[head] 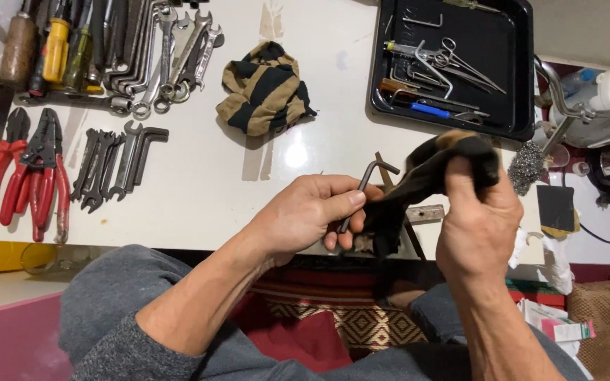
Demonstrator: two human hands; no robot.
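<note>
My left hand (305,215) was clenched on a bent hex key (365,185), thumb pressed along the long shank, the short leg pointing up and to the right. My right hand (478,219) was gripped around a dark rag (418,176), bunched over the fingers and draped down against the key's lower end. Both were held just above the near edge of the white table (199,204), over my lap.

I judged the key light, rigid steel, likely slick if oily; the long shank near the bend offered the surest hold, as taken. The rag was soft and limp, and would only stay put when bunched tight in the fist.

Further out, a row of dark spanners (111,166) and red-handled pliers (26,169) lay at the left of the table. A striped tan and black cloth (262,88) sat crumpled mid-table. At the far left lay more spanners and screwdrivers (58,49); at the far right a black tray (524,70) held scissors, forceps and small tools. A ball of steel wool (527,166) rested just beside the tray's near corner.
</note>
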